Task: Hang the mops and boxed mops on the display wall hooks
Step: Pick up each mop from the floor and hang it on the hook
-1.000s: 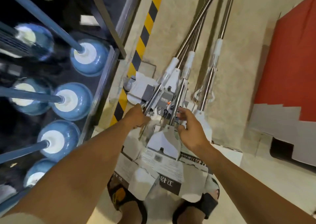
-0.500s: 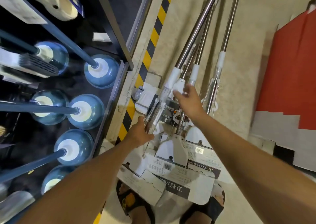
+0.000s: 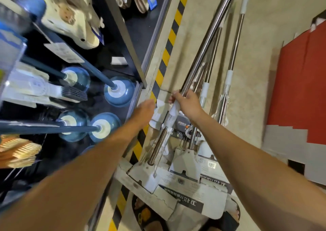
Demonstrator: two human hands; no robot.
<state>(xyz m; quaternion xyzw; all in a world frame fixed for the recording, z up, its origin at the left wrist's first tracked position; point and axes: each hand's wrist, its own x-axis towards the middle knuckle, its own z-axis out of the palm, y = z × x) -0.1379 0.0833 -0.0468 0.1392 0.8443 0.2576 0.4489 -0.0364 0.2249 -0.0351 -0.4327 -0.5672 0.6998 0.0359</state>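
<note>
Several steel-handled mops lean together against the beige wall, their heads in white printed cardboard sleeves [image 3: 187, 186] by my feet. My right hand [image 3: 186, 102] grips the steel handle of the nearest mop [image 3: 202, 49] just above its white collar. My left hand [image 3: 143, 111] is beside that mop's lower shaft, over a white mop part; its fingers are hidden from me. Two more mop handles [image 3: 232, 54] stand to the right, untouched.
The dark display wall [image 3: 112, 42] on the left carries blue plungers [image 3: 119, 91], brushes [image 3: 19, 151] and a cream mop head [image 3: 70, 20] on hooks. A yellow-black hazard stripe [image 3: 169, 42] runs along its base. A red and grey panel [image 3: 298, 96] stands at the right.
My right hand has climbed from the mop heads up the nearest handle and now grips it. My left hand has let go of the lower shaft and shifted up and left. The view has tilted upward.
</note>
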